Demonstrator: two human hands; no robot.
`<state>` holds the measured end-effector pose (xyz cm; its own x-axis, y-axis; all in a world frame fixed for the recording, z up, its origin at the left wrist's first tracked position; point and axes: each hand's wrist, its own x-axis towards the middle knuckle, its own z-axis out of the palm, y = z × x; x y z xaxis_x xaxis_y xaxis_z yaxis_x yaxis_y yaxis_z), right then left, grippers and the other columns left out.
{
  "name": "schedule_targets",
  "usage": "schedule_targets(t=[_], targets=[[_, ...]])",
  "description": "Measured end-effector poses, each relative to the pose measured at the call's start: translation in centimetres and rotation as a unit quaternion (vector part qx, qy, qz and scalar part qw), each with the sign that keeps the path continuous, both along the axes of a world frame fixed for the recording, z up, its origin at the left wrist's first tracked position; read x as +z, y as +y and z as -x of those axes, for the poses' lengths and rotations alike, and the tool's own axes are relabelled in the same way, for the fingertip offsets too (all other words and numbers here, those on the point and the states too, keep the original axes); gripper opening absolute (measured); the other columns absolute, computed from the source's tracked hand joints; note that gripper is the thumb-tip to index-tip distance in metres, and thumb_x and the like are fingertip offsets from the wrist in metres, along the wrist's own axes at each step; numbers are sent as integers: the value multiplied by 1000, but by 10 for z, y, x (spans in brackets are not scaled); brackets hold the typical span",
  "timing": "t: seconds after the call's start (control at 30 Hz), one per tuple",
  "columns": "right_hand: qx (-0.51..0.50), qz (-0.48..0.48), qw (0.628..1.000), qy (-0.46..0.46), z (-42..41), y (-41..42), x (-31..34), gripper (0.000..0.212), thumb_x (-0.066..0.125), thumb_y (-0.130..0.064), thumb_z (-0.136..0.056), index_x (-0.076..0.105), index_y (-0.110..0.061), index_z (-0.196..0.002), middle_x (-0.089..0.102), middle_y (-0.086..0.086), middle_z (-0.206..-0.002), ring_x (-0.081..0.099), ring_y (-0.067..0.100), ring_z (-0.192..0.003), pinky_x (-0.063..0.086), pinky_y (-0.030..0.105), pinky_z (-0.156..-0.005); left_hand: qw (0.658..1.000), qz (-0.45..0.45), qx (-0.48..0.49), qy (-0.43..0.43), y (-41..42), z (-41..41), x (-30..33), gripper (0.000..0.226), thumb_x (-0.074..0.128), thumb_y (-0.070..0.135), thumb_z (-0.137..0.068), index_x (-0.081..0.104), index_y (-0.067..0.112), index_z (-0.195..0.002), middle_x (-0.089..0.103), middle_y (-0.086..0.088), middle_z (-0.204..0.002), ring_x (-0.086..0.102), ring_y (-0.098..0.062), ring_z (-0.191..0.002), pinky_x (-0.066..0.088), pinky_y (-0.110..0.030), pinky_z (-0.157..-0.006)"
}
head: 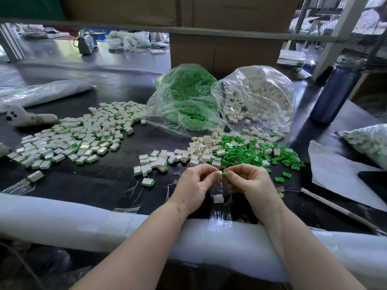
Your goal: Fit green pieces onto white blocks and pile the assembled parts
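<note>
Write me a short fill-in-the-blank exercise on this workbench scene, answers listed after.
1. The right hand and left hand pinch a small ____ piece between them.
2. The bag of white blocks lies to the ____ of the bag of green pieces.
3. The tall bottle at the right is dark ____.

Answers: green; right; blue

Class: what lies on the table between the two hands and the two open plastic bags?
Head view: loose white blocks and green pieces, heaped together.
</note>
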<state>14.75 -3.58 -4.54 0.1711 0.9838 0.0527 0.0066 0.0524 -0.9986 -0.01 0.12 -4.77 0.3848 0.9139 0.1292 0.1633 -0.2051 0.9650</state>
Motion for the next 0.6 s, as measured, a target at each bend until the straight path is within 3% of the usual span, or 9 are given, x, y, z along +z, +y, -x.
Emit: schedule_targets(t=[0.17,0.3,0.47,0.6], targets=[[-6,5,998,-66,4,0,0,14,63,-2,-86,65,-7,-72,64,1,-54,57,9,-50,49,18,-50,1000,12,9,18,0,1,0,12,57,16,-91,66,12,-83,64,-5,-74,57,-17,-70,51,-40,-75],[-2,14,995,-94,6,-1,1,17,61,-3,-87,63,-8,-71,62,0,-54,55,5,-47,47,16,-49,998,-15,4,61,0,1,0,18,57,18,-91,64,18,-74,56,13,-59,49,1,-55,40,-19,-62],[4,20,992,-125,5,-2,1,21,61,-4,-87,62,-11,-68,61,-2,-52,54,3,-47,46,16,-48,995,-31,4,96,-1,1,0,16,57,17,-91,67,12,-79,53,11,-60,47,-4,-59,39,-24,-67],[26,32,990,-137,5,-1,1,21,60,-2,-87,61,-10,-67,59,-2,-50,51,5,-45,43,16,-45,990,-58,-11,127,-2,1,1,17,58,19,-91,70,8,-86,66,-3,-75,58,-17,-73,46,-29,-73]])
